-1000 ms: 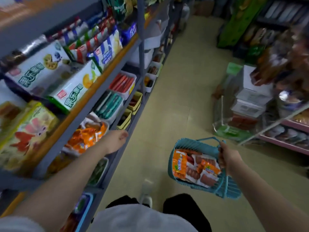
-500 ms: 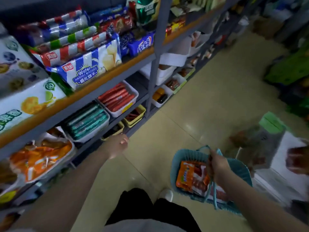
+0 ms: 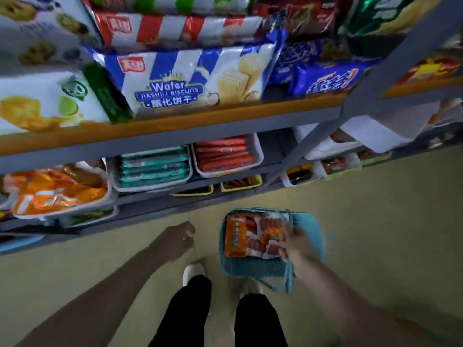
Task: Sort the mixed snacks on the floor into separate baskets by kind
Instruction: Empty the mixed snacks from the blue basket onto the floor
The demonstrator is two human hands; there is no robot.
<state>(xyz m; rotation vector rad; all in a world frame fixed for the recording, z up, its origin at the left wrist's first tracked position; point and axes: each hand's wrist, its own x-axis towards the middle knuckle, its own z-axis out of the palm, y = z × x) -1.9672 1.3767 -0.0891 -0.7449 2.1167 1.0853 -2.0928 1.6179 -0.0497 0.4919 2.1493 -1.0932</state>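
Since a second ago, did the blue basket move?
Yes. The blue basket in the right hand swung from the open aisle toward the shelf, now hanging just in front of the white tray of red packs on the lower shelf.

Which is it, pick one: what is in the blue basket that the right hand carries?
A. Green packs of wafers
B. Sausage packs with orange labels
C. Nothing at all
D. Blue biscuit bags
B: the blue basket, held by the right hand, holds sausage packs with orange labels and pinkish-red links showing through the clear wrap.
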